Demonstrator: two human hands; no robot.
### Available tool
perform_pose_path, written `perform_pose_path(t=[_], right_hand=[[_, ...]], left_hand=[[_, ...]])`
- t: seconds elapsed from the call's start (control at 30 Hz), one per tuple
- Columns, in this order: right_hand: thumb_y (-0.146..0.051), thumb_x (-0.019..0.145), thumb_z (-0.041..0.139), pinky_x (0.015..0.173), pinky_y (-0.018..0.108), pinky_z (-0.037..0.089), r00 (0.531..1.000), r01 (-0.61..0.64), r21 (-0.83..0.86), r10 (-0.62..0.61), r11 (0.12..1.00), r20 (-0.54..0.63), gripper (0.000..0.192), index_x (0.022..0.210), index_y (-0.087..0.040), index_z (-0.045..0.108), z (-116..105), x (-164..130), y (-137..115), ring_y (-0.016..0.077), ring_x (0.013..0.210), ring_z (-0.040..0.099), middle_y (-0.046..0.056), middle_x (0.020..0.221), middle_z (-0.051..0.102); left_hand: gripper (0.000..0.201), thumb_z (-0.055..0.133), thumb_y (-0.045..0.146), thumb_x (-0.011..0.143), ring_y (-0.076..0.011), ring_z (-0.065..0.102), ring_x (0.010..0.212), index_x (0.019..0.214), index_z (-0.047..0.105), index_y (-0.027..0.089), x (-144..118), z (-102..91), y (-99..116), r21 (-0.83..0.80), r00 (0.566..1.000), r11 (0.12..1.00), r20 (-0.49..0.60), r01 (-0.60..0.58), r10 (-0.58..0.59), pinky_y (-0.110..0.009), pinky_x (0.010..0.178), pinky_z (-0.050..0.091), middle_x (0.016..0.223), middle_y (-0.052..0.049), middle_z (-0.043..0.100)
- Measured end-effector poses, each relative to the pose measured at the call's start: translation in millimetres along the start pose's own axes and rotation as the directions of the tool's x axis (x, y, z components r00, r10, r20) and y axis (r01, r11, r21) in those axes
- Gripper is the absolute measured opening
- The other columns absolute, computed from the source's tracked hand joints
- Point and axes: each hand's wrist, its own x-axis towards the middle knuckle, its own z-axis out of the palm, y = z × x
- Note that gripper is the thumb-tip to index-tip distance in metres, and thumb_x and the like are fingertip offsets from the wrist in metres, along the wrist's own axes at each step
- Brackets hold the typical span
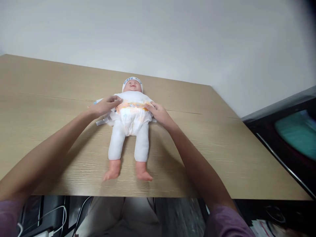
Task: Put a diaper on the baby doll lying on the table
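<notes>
A baby doll (129,144) in a white suit and a white printed cap (132,79) lies on its back on the wooden table, feet towards me. Around its hips is a white diaper (133,120), its orange printed waistband lying across the belly. My left hand (107,104) grips the waistband's left end with closed fingers. At the right end, the fingers of my right hand (159,112) pinch the diaper's edge. A loose whitish side flap (102,121) sticks out below my left hand; part of the diaper is hidden under the doll.
The table (209,158) meets a pale wall (148,36) at the back. To the right stands a dark device with a greenish screen (297,131). White cables (64,214) hang below the front edge at the left, and papers (264,228) lie at the lower right.
</notes>
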Motion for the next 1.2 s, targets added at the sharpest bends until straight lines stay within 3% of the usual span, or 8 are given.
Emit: perform_pose_path(t=[0.1, 0.17, 0.23, 0.33, 0.53, 0.7, 0.97, 1.2], right_hand=[[-0.049, 0.098, 0.070, 0.084, 0.036, 0.058, 0.979, 0.047, -0.192, -0.083, 0.980, -0.186, 0.028, 0.112, -0.024, 0.071, -1.7, -12.5, 5.7, 0.0237, 0.087, 0.071, 0.005, 0.100, 0.079], [-0.042, 0.099, 0.067, 0.082, 0.037, 0.058, 0.960, 0.062, -0.266, -0.130, 0.962, -0.247, 0.026, 0.117, -0.024, 0.067, -2.0, -25.2, 13.2, 0.0230, 0.082, 0.070, 0.007, 0.102, 0.078], [-0.040, 0.100, 0.065, 0.083, 0.038, 0.058, 0.949, 0.072, -0.341, -0.169, 0.937, -0.265, 0.023, 0.116, -0.024, 0.065, -2.3, -38.9, 22.0, 0.0239, 0.082, 0.069, 0.008, 0.100, 0.077], [-0.038, 0.100, 0.066, 0.092, 0.042, 0.056, 0.946, 0.086, -0.469, -0.219, 0.879, -0.237, 0.019, 0.113, -0.024, 0.065, -2.7, -53.8, 30.8, 0.0279, 0.093, 0.069, 0.009, 0.102, 0.076], [-0.031, 0.102, 0.066, 0.107, 0.045, 0.049, 0.977, 0.042, -0.590, -0.157, 0.806, -0.145, 0.013, 0.112, -0.024, 0.069, -3.1, -60.6, 26.2, 0.0325, 0.114, 0.067, 0.013, 0.115, 0.076], [-0.032, 0.101, 0.072, 0.105, 0.044, 0.049, 0.985, -0.041, -0.572, -0.063, 0.819, -0.160, 0.011, 0.107, -0.024, 0.070, -6.4, -61.5, 26.5, 0.0316, 0.113, 0.068, 0.012, 0.114, 0.076], [-0.049, 0.090, 0.086, 0.084, 0.038, 0.047, 0.953, -0.292, -0.404, 0.230, 0.867, -0.195, 0.032, 0.095, -0.025, 0.065, -10.2, -57.2, 28.4, 0.0246, 0.089, 0.069, -0.001, 0.084, 0.071], [-0.048, 0.087, 0.087, 0.079, 0.036, 0.045, 0.956, -0.279, -0.396, 0.214, 0.875, -0.201, 0.033, 0.096, -0.025, 0.066, -10.4, -55.8, 28.8, 0.0230, 0.084, 0.068, -0.002, 0.083, 0.071]], left_hand=[[0.031, 0.067, 0.054, 0.102, -0.0248, 0.069, 0.094, 0.102, 0.071, 0.023, 3.7, -1.9, 11.6, 0.201, 0.976, 0.978, -0.198, -0.047, 0.088, -0.037, 0.084, 0.052, 0.105, -0.007, 0.079], [0.025, 0.064, 0.045, 0.104, -0.0270, 0.071, 0.105, 0.113, 0.072, 0.023, 0.8, 5.7, 25.2, 0.349, 0.923, 0.929, -0.304, -0.121, 0.234, -0.041, 0.095, 0.054, 0.120, -0.009, 0.081], [0.027, 0.059, 0.042, 0.107, -0.0291, 0.070, 0.114, 0.119, 0.073, 0.022, -5.8, 21.5, 40.3, 0.479, 0.869, 0.838, -0.263, -0.259, 0.419, -0.045, 0.105, 0.053, 0.126, -0.010, 0.080], [0.033, 0.054, 0.044, 0.112, -0.0312, 0.068, 0.125, 0.121, 0.074, 0.021, -13.7, 54.0, 56.8, 0.560, 0.806, 0.684, -0.047, -0.467, 0.589, -0.048, 0.114, 0.050, 0.128, -0.011, 0.080], [0.040, 0.059, 0.054, 0.108, -0.0394, 0.059, 0.141, 0.126, 0.078, 0.023, -12.8, 92.8, 54.1, 0.648, 0.834, 0.592, 0.127, -0.479, 0.537, -0.059, 0.122, 0.043, 0.145, -0.012, 0.075], [0.054, 0.067, 0.066, 0.101, -0.0434, 0.053, 0.146, 0.137, 0.076, 0.027, -13.7, 89.9, 46.4, 0.651, 0.823, 0.572, 0.149, -0.499, 0.548, -0.062, 0.125, 0.039, 0.155, -0.012, 0.069], [0.062, 0.074, 0.070, 0.095, -0.0454, 0.052, 0.144, 0.141, 0.074, 0.028, -12.8, 90.9, 45.1, 0.679, 0.831, 0.551, 0.163, -0.485, 0.531, -0.063, 0.122, 0.040, 0.156, -0.011, 0.067], [0.061, 0.074, 0.071, 0.096, -0.0450, 0.053, 0.143, 0.139, 0.074, 0.028, -10.8, 90.7, 43.6, 0.686, 0.824, 0.537, 0.165, -0.491, 0.542, -0.064, 0.123, 0.040, 0.154, -0.011, 0.069]])
